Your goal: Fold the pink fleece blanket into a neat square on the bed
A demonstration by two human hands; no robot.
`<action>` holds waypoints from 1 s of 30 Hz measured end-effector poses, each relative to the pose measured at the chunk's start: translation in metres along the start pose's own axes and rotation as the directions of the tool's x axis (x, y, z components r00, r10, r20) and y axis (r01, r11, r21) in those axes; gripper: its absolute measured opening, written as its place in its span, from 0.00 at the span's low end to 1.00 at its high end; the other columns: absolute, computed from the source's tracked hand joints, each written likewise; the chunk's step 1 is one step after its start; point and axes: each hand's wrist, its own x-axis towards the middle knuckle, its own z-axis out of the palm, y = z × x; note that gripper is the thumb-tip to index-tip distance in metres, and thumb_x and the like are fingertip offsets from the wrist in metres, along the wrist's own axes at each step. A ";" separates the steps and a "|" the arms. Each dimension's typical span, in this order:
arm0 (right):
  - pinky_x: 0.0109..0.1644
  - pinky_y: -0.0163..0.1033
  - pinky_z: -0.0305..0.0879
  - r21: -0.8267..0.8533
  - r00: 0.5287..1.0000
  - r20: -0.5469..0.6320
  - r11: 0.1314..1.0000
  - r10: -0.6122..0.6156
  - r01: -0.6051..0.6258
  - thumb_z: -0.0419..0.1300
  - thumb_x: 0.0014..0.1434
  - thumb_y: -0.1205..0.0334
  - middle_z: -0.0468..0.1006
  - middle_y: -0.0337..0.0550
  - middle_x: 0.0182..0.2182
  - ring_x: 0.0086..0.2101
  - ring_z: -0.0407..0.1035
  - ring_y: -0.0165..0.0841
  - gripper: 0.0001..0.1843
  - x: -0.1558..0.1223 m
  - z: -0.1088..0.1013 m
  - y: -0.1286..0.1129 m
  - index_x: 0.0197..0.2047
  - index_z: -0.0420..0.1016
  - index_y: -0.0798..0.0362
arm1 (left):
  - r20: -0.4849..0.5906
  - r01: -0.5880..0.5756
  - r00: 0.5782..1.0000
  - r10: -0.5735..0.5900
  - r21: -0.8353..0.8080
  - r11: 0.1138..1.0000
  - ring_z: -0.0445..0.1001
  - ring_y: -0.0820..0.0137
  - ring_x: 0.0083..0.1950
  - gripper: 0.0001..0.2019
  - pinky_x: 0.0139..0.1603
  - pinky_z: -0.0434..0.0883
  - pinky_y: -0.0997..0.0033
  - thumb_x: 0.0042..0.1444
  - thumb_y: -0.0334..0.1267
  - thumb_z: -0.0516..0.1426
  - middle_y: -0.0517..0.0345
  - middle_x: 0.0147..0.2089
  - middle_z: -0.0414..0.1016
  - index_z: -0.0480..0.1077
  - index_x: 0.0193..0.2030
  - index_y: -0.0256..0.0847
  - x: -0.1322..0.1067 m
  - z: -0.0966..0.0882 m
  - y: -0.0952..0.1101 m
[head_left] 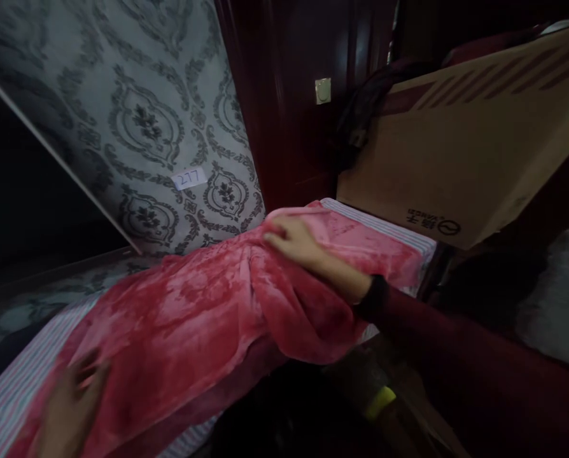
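A red plush blanket [179, 305] with paler pink patches lies spread over a bed or bench with a striped sheet [50, 343]. My right hand [296, 242] reaches across to the blanket's far side, its fingers curled on the fabric near the wall. Under that forearm the cloth bunches into a loose fold that hangs over the near edge. At the lower left, my left hand [72, 404] is over the blanket's near end, thumb and fingers apart with nothing between them. Whether it touches the cloth is hard to tell in the dim light.
A large cardboard box [437, 146] stands beyond the right end, dark cloth draped at its corner. Patterned wallpaper [146, 121] with a paper label [189, 179] marked 277 rises behind. A dark red door [294, 114] adjoins it. Something yellow [380, 402] lies below.
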 end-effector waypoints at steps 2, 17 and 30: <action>0.46 0.38 0.66 0.058 0.950 0.267 0.987 -0.159 0.149 0.60 0.64 0.64 0.80 0.41 0.40 0.41 0.73 0.35 0.04 -0.012 0.059 -0.030 0.38 0.76 0.52 | 0.064 0.022 0.998 -0.003 -0.291 0.956 0.79 0.49 0.54 0.37 0.57 0.77 0.44 0.41 0.73 0.64 0.53 0.55 0.81 0.76 0.50 0.47 -0.007 0.025 0.024; 0.58 0.47 0.68 0.013 0.889 0.456 0.999 -0.044 0.043 0.61 0.67 0.58 0.81 0.43 0.51 0.51 0.74 0.42 0.17 -0.151 0.098 -0.002 0.57 0.77 0.46 | 0.264 -0.061 0.949 0.174 -0.389 0.919 0.81 0.56 0.44 0.31 0.45 0.78 0.57 0.43 0.57 0.64 0.46 0.46 0.83 0.77 0.51 0.40 -0.041 0.158 0.050; 0.56 0.52 0.67 -0.407 0.783 -0.023 0.710 0.621 -0.575 0.59 0.57 0.58 0.81 0.56 0.45 0.46 0.73 0.50 0.27 -0.224 -0.004 0.134 0.59 0.76 0.56 | 0.305 -0.015 0.941 0.150 -0.403 0.915 0.74 0.61 0.33 0.18 0.36 0.71 0.65 0.44 0.55 0.61 0.56 0.29 0.77 0.76 0.30 0.41 -0.049 0.168 0.042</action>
